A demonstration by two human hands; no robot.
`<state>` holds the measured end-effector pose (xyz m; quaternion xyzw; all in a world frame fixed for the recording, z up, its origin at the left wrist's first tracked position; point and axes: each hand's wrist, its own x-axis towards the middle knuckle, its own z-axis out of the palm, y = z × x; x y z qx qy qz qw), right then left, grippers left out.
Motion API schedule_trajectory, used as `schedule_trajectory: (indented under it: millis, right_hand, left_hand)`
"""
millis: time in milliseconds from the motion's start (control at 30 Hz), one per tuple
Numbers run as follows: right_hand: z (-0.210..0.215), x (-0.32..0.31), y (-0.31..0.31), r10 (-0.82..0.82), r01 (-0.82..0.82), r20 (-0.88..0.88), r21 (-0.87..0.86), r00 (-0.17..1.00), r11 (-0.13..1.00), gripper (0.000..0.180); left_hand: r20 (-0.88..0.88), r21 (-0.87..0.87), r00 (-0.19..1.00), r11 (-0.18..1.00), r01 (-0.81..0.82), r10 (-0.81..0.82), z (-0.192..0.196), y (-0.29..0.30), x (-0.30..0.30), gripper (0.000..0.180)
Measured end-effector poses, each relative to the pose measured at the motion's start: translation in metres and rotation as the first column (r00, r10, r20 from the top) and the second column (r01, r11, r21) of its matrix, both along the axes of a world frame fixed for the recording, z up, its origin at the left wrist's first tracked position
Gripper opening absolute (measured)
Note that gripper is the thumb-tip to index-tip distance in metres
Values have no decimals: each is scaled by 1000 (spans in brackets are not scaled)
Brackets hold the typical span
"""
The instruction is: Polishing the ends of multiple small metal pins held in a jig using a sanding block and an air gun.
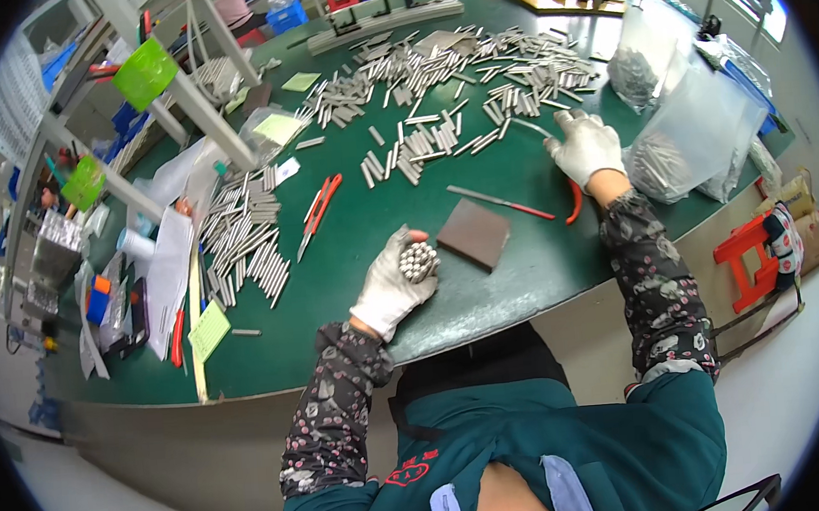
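Note:
My left hand [394, 280], in a white glove, is closed around a bundle of short metal rods [418, 262] held end-up just above the green table [370, 230]. My right hand [584, 145], also gloved, reaches out to the right and rests palm down on the table beside a loose scatter of metal rods [455, 86]; a thin rod seems to lie under its fingers, though I cannot tell if it is gripped. A dark square pad [473, 233] lies between the two hands.
Red-handled scissors [316, 214] and a neat pile of rods [242, 241] lie to the left. A thin red-tipped file [501, 203] and red pliers [573, 201] are near my right wrist. Clear plastic bags [695, 131] stand at the right edge. Papers and small bins crowd the left.

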<state>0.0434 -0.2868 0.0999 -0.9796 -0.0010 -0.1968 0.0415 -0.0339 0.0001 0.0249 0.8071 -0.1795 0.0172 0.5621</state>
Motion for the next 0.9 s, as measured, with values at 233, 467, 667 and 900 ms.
schedule_trajectory:
  millis: [233,467,667,900]
  right_hand:
    - [-16,13,-26,-255,258,-284,-26,924,966,41]
    - [0,-42,-35,-262,256,-318,-61,911,965,35]
    - [-29,-44,-44,-268,309,-380,50,885,950,38]
    - [-10,-80,-52,250,-12,-8,997,968,77,33]
  left_hand:
    - [-135,-97,988,993,62,-74,2,-1,-2,52]
    - [-113,-81,989,993,85,-94,-5,2,0,51]
    - [-94,-101,994,994,52,-62,-10,3,1,52]
    - [-74,-139,989,984,114,-126,-19,6,4,50]
